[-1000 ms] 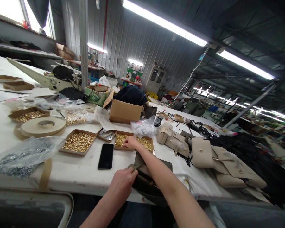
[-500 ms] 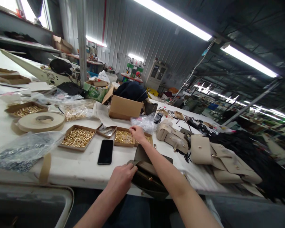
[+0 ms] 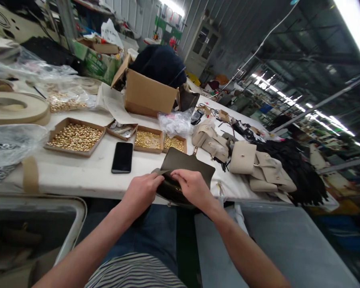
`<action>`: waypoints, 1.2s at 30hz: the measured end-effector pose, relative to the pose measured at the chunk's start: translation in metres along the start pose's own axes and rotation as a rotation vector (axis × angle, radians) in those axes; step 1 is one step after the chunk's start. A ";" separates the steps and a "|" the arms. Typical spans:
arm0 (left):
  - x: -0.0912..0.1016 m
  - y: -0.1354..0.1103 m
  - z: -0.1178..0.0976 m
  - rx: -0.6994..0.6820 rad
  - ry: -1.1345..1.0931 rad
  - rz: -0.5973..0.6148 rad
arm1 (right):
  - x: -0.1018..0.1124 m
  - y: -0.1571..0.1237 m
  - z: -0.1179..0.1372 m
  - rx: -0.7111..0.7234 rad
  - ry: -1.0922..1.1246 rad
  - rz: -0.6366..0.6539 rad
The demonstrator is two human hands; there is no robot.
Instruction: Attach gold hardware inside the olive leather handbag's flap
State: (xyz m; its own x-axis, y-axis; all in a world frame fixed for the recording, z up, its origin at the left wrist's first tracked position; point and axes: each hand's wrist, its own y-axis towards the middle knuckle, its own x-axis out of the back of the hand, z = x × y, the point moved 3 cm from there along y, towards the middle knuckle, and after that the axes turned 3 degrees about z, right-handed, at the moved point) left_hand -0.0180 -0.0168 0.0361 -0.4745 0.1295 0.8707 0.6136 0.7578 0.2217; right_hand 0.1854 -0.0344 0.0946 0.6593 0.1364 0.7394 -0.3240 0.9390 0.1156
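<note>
A dark olive handbag (image 3: 187,160) with its flap laid back rests at the table's front edge, over my lap. My left hand (image 3: 142,192) pinches the bag's left edge between thumb and fingers. Over the bag's opening, my right hand (image 3: 193,188) has thumb and forefinger closed together; whatever lies between those fingertips is too small to make out. Just beyond the bag are a cardboard tray of small gold studs (image 3: 148,140) and a second tray of gold pieces (image 3: 174,144). A black phone (image 3: 122,157) lies left of the bag.
Left stand a larger tray of gold fittings (image 3: 75,138), a roll of tape (image 3: 16,106) and a plastic bag of metal rings (image 3: 12,148). A cardboard box (image 3: 150,94) sits behind. Beige bags (image 3: 243,158) lie at right. Grey bins (image 3: 37,200) flank my legs.
My right hand has come back from the stud trays to the bag's opening. The left hand still grips the bag's edge. The view has tilted downward.
</note>
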 end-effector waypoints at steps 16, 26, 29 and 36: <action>0.005 -0.007 0.004 -0.003 -0.093 -0.073 | -0.055 -0.006 -0.034 -0.410 0.723 0.017; 0.003 -0.011 0.003 0.045 -0.155 -0.185 | -0.055 0.000 -0.037 -0.417 0.890 -0.028; 0.002 -0.011 0.004 0.070 -0.179 -0.185 | -0.060 -0.003 -0.037 -0.400 0.873 -0.114; 0.006 -0.008 0.006 0.105 -0.223 -0.153 | -0.058 -0.006 -0.036 -0.404 0.872 -0.124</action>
State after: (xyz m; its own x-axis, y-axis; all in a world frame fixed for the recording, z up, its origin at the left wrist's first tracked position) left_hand -0.0293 -0.0179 0.0375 -0.6909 0.1369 0.7099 0.4606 0.8402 0.2862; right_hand 0.1735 -0.0365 0.0273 0.9975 0.0627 -0.0331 -0.0680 0.9779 -0.1979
